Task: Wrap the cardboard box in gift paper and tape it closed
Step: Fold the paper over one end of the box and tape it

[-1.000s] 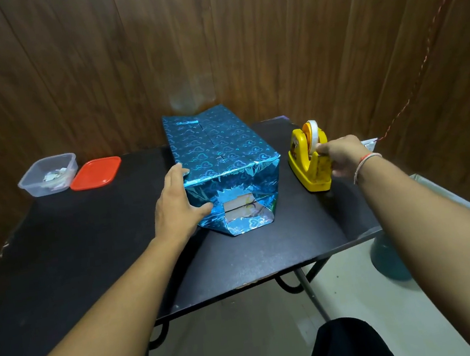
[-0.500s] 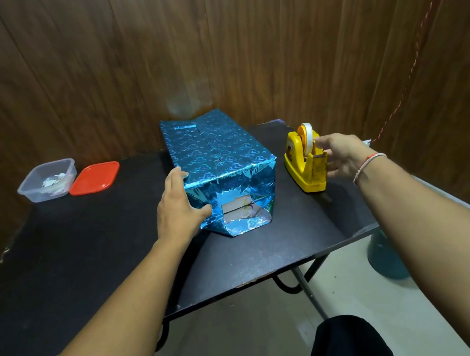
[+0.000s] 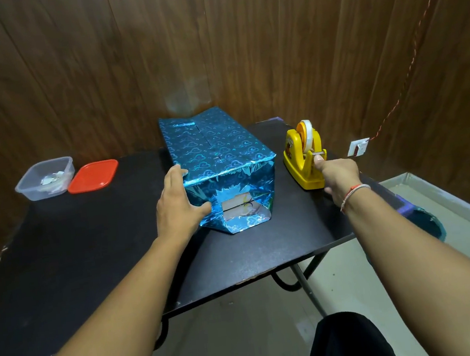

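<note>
Box (image 3: 220, 162) wrapped in shiny blue heart-print gift paper (image 3: 208, 142) sat at center frame on the black table (image 3: 91, 269), long axis running away from the camera toward the wood-panel wall (image 3: 95, 62). Near end was not closed: paper flaps folded in partway, a gap at lower center of that face showed the cardboard inside. Left arm came in from lower left of frame, forearm extended diagonally up to the box. Left hand (image 3: 176, 207) lay flat against the box's left side at the near corner, fingers straight and together pointing away along the side up to the top edge, thumb spread out across the near face touching the paper; hand was open, pressing, not curled round anything. Right arm entered from lower right, extended to the right-center of frame, a thin thread bracelet (image 3: 353, 196) on the wrist. Right hand (image 3: 338, 175) was at the near end of the yellow tape dispenser (image 3: 303, 156), fingers curled under, thumb tip pointing up at the cutter end, pinching what looked like the tape end (image 3: 317, 154); strip itself too small to make out clearly. Dispenser stood just right of the box, apart from it, roll upright in it. At left-center of frame, 1 clear plastic container (image 3: 46, 178) with scraps inside, red lid (image 3: 93, 176) lying flat just beside it on its right.
</note>
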